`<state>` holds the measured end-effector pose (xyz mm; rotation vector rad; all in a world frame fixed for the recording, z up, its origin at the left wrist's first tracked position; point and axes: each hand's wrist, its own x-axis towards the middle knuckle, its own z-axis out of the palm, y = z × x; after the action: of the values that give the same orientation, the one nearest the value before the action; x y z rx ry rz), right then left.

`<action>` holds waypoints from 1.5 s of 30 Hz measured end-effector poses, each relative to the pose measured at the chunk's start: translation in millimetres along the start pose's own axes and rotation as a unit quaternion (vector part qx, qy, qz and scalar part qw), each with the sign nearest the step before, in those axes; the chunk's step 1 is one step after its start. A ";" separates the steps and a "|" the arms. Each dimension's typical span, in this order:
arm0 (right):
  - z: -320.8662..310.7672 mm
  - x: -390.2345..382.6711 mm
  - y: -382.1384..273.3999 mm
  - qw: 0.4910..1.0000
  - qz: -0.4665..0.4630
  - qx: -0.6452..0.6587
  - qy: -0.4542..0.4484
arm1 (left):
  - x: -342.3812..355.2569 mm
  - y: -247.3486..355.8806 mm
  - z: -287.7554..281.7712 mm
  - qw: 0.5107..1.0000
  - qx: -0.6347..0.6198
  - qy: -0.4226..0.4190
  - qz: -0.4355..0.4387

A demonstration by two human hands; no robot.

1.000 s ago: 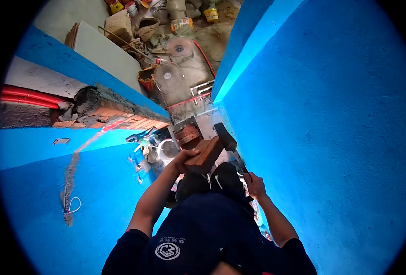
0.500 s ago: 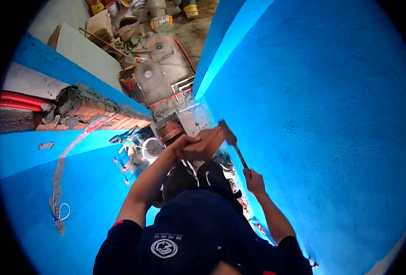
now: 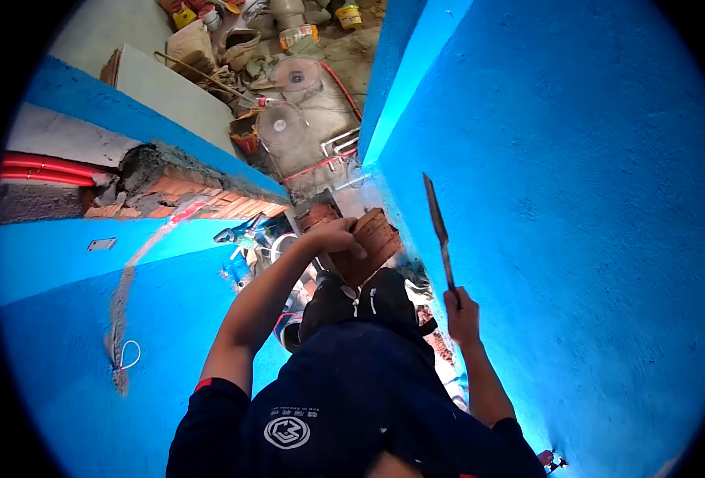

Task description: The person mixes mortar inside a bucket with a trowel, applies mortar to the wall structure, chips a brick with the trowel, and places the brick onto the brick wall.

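Note:
I look straight down between two bright blue walls. My left hand (image 3: 335, 237) grips a red ribbed brick (image 3: 368, 245) from above, holding it out over my dark shoes (image 3: 360, 299). My right hand (image 3: 462, 315) holds the handle of a trowel (image 3: 438, 227); its thin blade points up, edge-on to me, close to the blue wall (image 3: 575, 239) on the right. The trowel and the brick are apart.
On the left stands a half-built brick wall (image 3: 185, 191) with mortar on top and red conduits (image 3: 42, 169) beside it. Tools and a bucket (image 3: 269, 243) lie on the floor below. Farther off are two round fans (image 3: 285, 123), bags and containers (image 3: 296, 36).
My right hand has swung the trowel away from the brick and raised its blade upright by the right wall. The brick stays in my left hand.

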<state>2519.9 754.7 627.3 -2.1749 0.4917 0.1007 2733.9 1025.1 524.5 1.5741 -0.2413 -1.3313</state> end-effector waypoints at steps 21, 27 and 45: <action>-6.1 8.5 -34.8 0.949 -0.287 -0.037 0.126 | 27.5 41.8 61.8 0.832 0.473 0.273 0.093; 26.4 -11.0 58.5 0.989 0.039 -0.142 0.018 | 36.8 8.8 58.0 0.822 0.512 0.243 0.057; 31.0 10.8 24.5 0.990 0.116 -0.075 0.034 | 42.9 -17.1 36.3 0.816 0.528 0.226 0.058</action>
<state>2523.6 762.5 587.3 -2.2656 0.7989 0.1972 2712.6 983.2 489.3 2.6849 -0.8635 -0.6436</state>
